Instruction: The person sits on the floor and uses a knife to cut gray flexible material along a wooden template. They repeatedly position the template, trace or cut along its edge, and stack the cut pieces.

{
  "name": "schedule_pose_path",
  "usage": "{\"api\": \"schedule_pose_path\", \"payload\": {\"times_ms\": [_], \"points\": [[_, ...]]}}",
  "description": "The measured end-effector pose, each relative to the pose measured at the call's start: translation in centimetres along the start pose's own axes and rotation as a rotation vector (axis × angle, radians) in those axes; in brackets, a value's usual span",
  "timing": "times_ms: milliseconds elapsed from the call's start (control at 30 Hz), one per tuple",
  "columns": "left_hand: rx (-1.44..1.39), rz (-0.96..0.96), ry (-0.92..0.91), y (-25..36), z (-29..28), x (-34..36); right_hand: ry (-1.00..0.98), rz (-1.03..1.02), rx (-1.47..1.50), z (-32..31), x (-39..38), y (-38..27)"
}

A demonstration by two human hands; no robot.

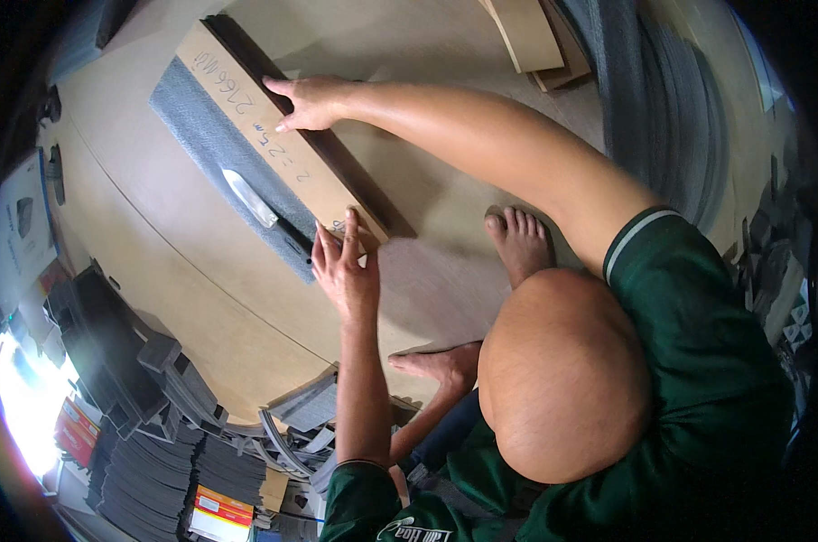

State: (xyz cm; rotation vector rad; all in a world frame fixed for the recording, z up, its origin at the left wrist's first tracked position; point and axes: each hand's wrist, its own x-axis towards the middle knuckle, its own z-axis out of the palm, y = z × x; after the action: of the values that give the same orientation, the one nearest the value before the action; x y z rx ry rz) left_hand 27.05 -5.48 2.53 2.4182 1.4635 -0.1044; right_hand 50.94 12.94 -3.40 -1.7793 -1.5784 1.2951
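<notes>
A long tan board (278,149) with handwritten marks and a dark side lies slantwise on a blue-grey textured sheet (188,104). My right hand (311,104) grips the board's right edge toward its far half, the digits parted around that edge. At the near end, my left hand (344,271) rests with fingers stretched out, the fingertips touching the board. Beside the board, a knife (251,199) with a pale blade and black handle lies on the sheet. Its handle end is close to my left fingers.
Pale floor panels (201,262) surround the work, and my bare feet (522,244) are close by. Stacked grey sheets (662,117) and tan boards (526,36) lie at the far right. Dark strips and stacked material (147,479) fill the lower left, near a bright light.
</notes>
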Motion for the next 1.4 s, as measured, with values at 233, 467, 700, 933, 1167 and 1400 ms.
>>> {"api": "schedule_pose_path", "payload": {"times_ms": [233, 467, 700, 933, 1167, 1400], "points": [[0.017, 0.044, -0.007, -1.1, -0.3, 0.2, -0.075, 0.035, 0.083, -0.6, 0.0, -0.3], [0.023, 0.011, -0.046, -0.7, -0.3, 0.4, -0.080, 0.031, 0.182, -1.0, -0.1, -0.8], [0.079, 0.113, -0.152, -1.3, -1.7, 0.6, -0.103, 0.060, 0.168, -1.0, 0.2, -0.9], [0.047, 0.095, -0.192, -1.3, -2.2, 0.9, -0.102, 0.036, 0.148, -0.8, 0.4, -0.7], [0.080, 0.106, -0.196, -1.2, -2.2, 0.9, -0.138, 0.035, 0.228, -1.1, 0.2, -0.9], [0.069, 0.113, -0.168, -1.1, -2.1, 0.6, -0.143, 0.062, 0.217, -1.2, 0.1, -1.0]]}}
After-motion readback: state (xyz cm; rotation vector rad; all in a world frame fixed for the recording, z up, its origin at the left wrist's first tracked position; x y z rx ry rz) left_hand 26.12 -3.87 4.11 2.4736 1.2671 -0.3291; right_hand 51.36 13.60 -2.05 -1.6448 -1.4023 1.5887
